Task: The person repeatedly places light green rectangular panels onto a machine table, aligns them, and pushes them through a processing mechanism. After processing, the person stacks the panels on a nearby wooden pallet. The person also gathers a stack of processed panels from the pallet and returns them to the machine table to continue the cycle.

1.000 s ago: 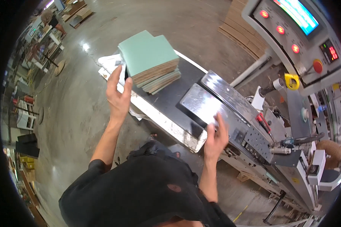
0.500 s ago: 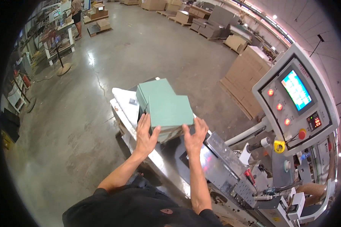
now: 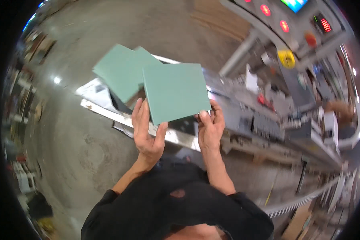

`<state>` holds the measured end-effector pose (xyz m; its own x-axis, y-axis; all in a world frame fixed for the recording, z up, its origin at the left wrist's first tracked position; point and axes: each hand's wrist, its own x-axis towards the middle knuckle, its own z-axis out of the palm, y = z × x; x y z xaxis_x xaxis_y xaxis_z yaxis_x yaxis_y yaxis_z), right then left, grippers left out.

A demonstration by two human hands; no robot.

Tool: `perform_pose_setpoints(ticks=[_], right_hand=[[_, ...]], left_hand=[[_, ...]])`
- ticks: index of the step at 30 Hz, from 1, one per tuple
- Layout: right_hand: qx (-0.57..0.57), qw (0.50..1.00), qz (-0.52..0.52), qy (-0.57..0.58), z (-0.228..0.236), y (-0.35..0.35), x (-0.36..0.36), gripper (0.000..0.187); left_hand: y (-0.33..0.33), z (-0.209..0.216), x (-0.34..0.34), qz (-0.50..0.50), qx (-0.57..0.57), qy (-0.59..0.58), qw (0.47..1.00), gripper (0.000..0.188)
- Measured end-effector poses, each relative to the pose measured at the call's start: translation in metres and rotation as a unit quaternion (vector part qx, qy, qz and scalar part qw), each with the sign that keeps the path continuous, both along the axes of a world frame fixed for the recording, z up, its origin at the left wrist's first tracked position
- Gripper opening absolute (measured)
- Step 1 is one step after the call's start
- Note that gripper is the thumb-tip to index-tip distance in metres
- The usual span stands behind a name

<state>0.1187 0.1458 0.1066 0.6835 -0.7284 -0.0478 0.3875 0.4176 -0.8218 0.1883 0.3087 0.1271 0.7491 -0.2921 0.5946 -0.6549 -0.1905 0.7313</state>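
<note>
Green board point(image 3: 177, 93), perhaps several deep, gripped between left fingers point(image 3: 143, 121) and right fingers point(image 3: 219, 115) at near corners

We see a flat, pale-green, four-sided piece point(image 3: 178, 92) with its broad, plain face turned up, held at its near end between the left fingers point(image 3: 144, 116) and the right fingers point(image 3: 217, 114). Its corners look square, and a narrow strip of side shows along its left edge; how thick it is, we cannot make out. Just beyond, to its left and partly covered by it in our view, a green pile point(image 3: 118, 74) of the same colour rests on the bench point(image 3: 176, 138), slightly blurred, its top outline stepped and its near side brownish.
</note>
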Motion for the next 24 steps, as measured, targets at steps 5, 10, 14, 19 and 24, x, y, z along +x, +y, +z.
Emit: perform_pose_setpoints(ticks=[5, 10, 14, 19, 24], right_hand=[[0.025, 0.980, -0.179, 0.083, -0.061, -0.024, -0.084, 0.049], [0.021, 0.954, -0.289, 0.078, -0.090, -0.027, -0.098, 0.047], [-0.027, 0.938, -0.316, 0.136, -0.104, -0.047, -0.088, 0.044], [-0.150, 0.900, -0.354, 0.206, -0.146, -0.056, -0.077, 0.047], [-0.148, 0.855, -0.405, 0.289, -0.126, -0.045, -0.079, 0.052]], left_hand=[[-0.049, -0.070, -0.021, -0.163, 0.077, 0.054, 0.982, 0.059], [-0.077, -0.104, -0.016, -0.210, 0.192, 0.006, 0.958, 0.058], [-0.105, -0.125, 0.004, -0.192, 0.211, -0.088, 0.955, 0.059], [-0.113, -0.131, 0.029, -0.209, 0.211, -0.148, 0.943, 0.050], [-0.118, -0.138, 0.033, -0.240, 0.198, -0.154, 0.938, 0.042]])
